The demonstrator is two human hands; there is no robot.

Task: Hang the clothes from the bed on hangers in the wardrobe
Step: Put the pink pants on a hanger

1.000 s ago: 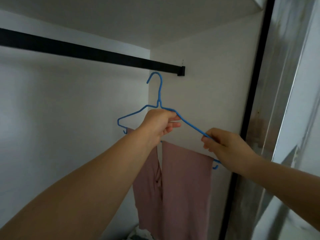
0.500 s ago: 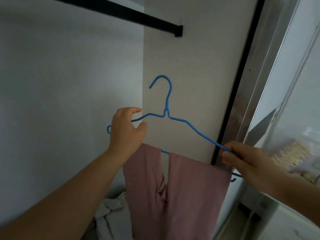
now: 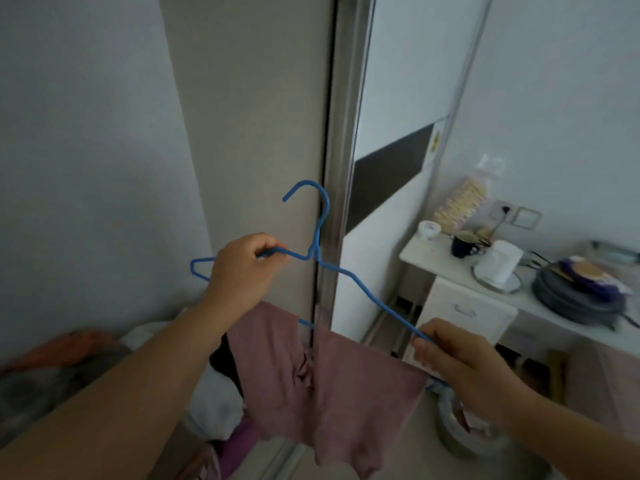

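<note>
Head view: blue wire hanger [image 3: 349,275] held up in front of the wardrobe's metal door frame [image 3: 341,133], left hand [image 3: 242,275] curled round its left shoulder, right hand [image 3: 453,362] pinching its lower right end. Draped over the hanger's bottom bar, pink garment [image 3: 322,386], soft and light, likely to slide along thin springy wire. Best gripped near the hanger's neck, kept level.

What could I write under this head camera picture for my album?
Both hands, left hand and right hand, hold a blue hanger with pink trousers draped over it.
</note>
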